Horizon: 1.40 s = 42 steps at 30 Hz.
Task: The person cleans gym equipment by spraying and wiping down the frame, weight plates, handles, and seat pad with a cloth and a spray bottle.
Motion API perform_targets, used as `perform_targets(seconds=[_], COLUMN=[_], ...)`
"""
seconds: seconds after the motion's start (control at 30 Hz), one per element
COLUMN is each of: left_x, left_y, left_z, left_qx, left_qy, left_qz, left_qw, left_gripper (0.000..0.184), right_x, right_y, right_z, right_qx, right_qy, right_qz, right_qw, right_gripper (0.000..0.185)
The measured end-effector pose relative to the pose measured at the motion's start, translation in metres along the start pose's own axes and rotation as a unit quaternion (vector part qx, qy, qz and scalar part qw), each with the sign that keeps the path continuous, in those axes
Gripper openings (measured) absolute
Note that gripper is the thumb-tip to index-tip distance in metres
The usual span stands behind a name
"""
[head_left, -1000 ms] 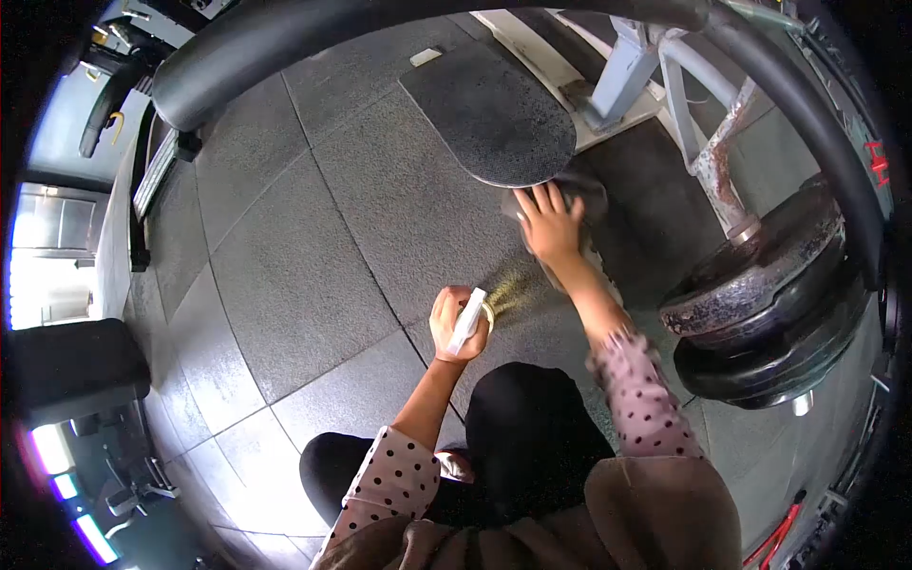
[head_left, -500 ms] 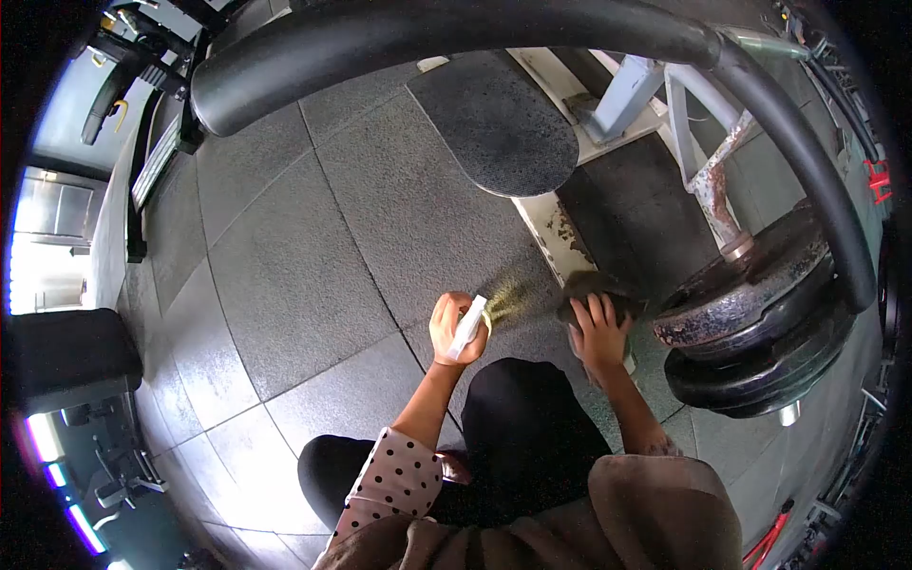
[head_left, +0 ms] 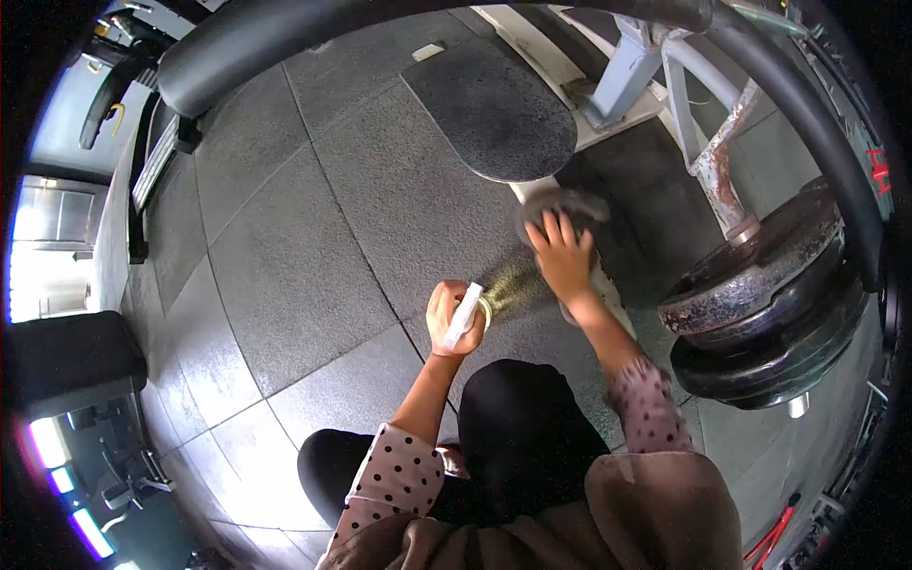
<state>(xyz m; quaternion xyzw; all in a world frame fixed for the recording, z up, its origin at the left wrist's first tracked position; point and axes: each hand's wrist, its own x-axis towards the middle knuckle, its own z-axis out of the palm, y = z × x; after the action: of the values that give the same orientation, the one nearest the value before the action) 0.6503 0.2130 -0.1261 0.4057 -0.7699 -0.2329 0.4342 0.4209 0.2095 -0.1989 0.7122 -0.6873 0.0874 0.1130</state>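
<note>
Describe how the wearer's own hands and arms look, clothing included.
The left hand and right hand are bare, with no gloves visible. Both arms have pale pinkish sleeves with dark polka dots, ending below the elbow and leaving the wrists uncovered. No cables are visible on either arm.

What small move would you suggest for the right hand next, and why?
Probably slide the right hand, with its dark cloth, along the white beam toward the knees: the cloth sits near the footplate, and the beam's nearer stretch lies uncovered.
</note>
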Motion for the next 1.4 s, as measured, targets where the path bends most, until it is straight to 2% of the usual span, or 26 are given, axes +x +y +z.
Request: perform_targets(seconds=[0.17,0.27,0.37,0.53,0.57,0.67,0.7,0.8,0.87,0.97,1.03,1.13,1.23,1.27,1.33,1.4], left_x=[0.001,0.001,0.005,0.003,0.003,0.002,0.001,0.002,0.001,0.006,0.0,-0.001,0.001,0.0,-0.001,-0.002], left_y=[-0.001,-0.001,0.002,-0.003,-0.003,-0.002,-0.003,-0.002,-0.001,0.002,-0.003,-0.004,-0.003,-0.004,-0.003,-0.002], left_z=[0.001,0.001,0.001,0.002,0.002,0.001,0.001,0.001,0.001,-0.001,0.001,0.001,0.003,0.003,0.003,0.003], left_qx=[-0.01,-0.014,-0.008,-0.021,-0.02,-0.015,-0.01,-0.017,-0.022,0.009,-0.012,-0.018,-0.009,-0.007,-0.008,-0.017], left_qy=[0.011,0.01,0.014,0.017,0.018,0.015,0.015,0.019,0.022,0.02,0.008,0.008,0.018,0.017,0.014,0.014], left_qz=[0.013,-0.007,-0.004,-0.015,-0.015,-0.012,-0.01,-0.004,0.002,0.021,-0.009,-0.015,-0.003,-0.004,-0.006,-0.012], left_qw=[1.0,1.0,1.0,1.0,1.0,1.0,1.0,1.0,1.0,1.0,1.0,1.0,1.0,1.0,1.0,1.0], left_gripper=[0.021,0.021,0.022,0.021,0.021,0.02,0.02,0.021,0.022,0.023,0.025,0.024,0.023,0.024,0.024,0.024], right_x=[-0.157,-0.185,-0.135,0.04,0.07,0.092,0.086,0.026,-0.039,-0.153,-0.191,-0.17,-0.064,-0.027,0.031,0.067], right_y=[0.009,0.013,0.009,-0.007,-0.007,0.005,0.005,0.014,0.026,0.039,0.039,0.044,0.027,0.022,0.017,0.015], right_z=[-0.057,-0.058,-0.043,0.006,0.003,0.018,0.008,-0.023,-0.046,-0.07,-0.089,-0.064,-0.041,-0.031,-0.002,0.006], right_qx=[-0.037,-0.05,-0.006,0.014,0.032,0.088,0.066,0.118,0.09,0.116,0.031,0.036,0.062,0.036,0.062,0.059], right_qy=[-0.105,-0.11,-0.086,0.076,0.015,-0.022,0.006,0.012,-0.038,-0.126,-0.182,-0.179,-0.018,-0.039,0.053,0.017], right_qz=[0.021,0.022,0.001,0.0,0.014,0.021,0.014,0.048,0.078,0.139,0.132,0.125,0.096,0.101,0.114,0.179], right_qw=[0.994,0.992,0.996,0.997,0.999,0.996,0.998,0.992,0.992,0.975,0.974,0.975,0.993,0.993,0.99,0.982], right_gripper=[0.061,0.061,0.061,0.051,0.052,0.052,0.05,0.049,0.048,0.049,0.051,0.052,0.05,0.049,0.047,0.046])
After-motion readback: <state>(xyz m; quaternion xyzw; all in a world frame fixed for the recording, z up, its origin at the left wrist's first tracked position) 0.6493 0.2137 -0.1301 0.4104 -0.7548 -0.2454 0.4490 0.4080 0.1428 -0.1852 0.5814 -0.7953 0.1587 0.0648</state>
